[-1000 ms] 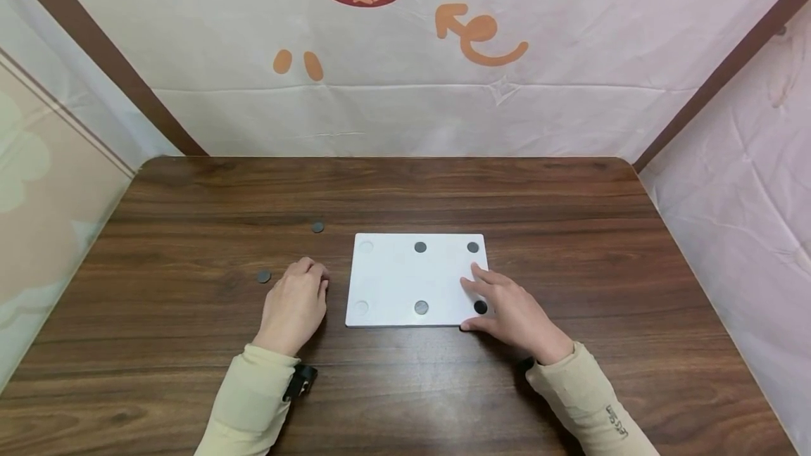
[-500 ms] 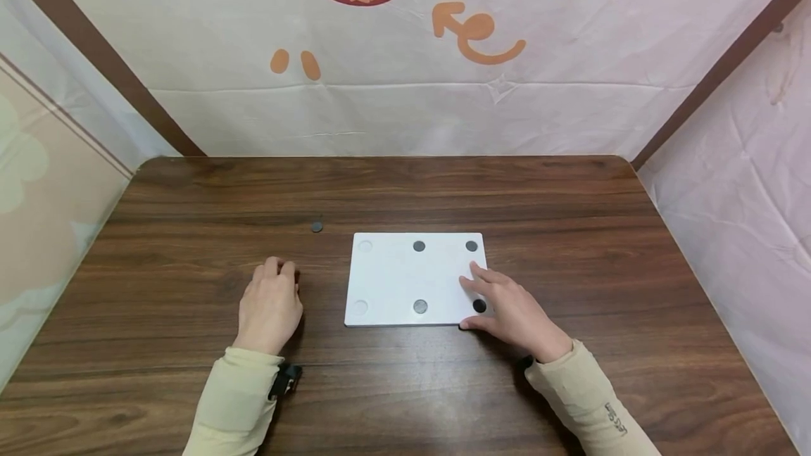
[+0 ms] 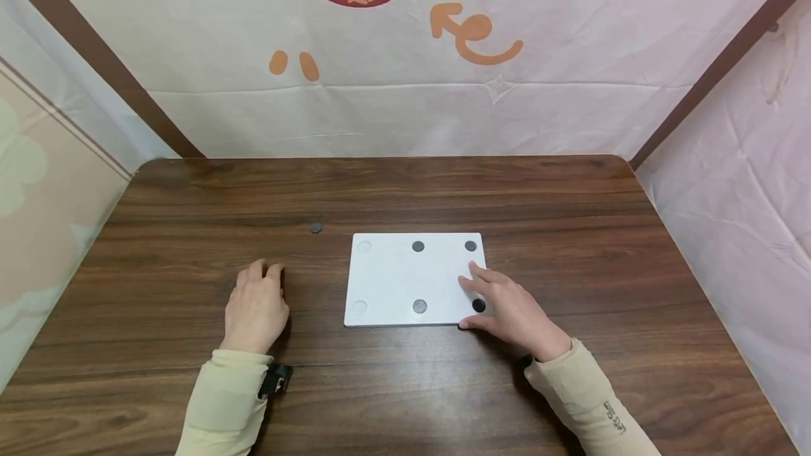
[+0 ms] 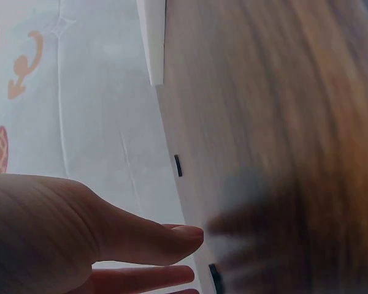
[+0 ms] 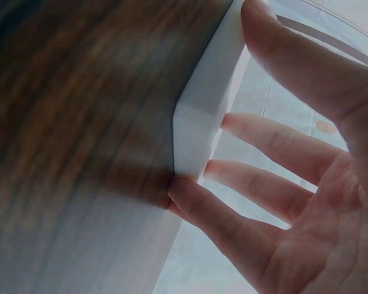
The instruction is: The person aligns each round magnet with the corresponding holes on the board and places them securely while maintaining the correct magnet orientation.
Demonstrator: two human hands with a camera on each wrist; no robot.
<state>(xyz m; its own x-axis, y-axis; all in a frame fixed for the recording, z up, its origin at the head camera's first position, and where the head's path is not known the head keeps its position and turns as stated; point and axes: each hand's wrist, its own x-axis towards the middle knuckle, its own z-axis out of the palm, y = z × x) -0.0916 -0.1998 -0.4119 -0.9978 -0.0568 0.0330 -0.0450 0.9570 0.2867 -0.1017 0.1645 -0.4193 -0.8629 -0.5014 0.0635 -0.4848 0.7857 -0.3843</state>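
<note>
A white rectangular board (image 3: 388, 276) lies flat on the table. Dark round discs (image 3: 418, 246) sit at its middle and right, with a lighter grey disc (image 3: 419, 306) at the front middle. Two bare round recesses (image 3: 360, 307) show at its left. My right hand (image 3: 516, 312) rests spread over the board's right front corner, thumb at the front edge and fingertips touching the board. My left hand (image 3: 256, 308) hovers low left of the board, fingers loosely extended. Near those fingers lies a small dark disc (image 4: 216, 279), hidden behind the hand in the head view.
Another loose dark disc (image 3: 316, 228) lies on the brown wooden table (image 3: 405, 188), beyond the board's left back corner. A printed fabric wall (image 3: 405, 118) stands along the table's back edge, with more fabric at both sides.
My left hand has moved left, away from the board, and now covers the left loose disc in the head view. The right hand has stayed on the board.
</note>
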